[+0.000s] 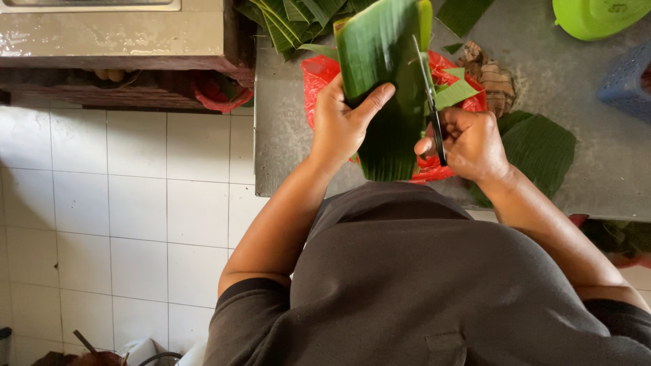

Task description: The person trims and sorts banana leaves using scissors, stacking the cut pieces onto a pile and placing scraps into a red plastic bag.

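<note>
White tiled floor (135, 224) at left. Left hand (342, 125) grips a folded banana leaf (383, 88), fingers wrapped round its left edge, held upright above the grey bench (285, 135). Red plastic bag (319, 74) lies beneath. Right hand (471, 142), fingers closed on black scissors (430, 112), blades at the leaf's right edge. Green bowl (597, 17) far right.
</note>
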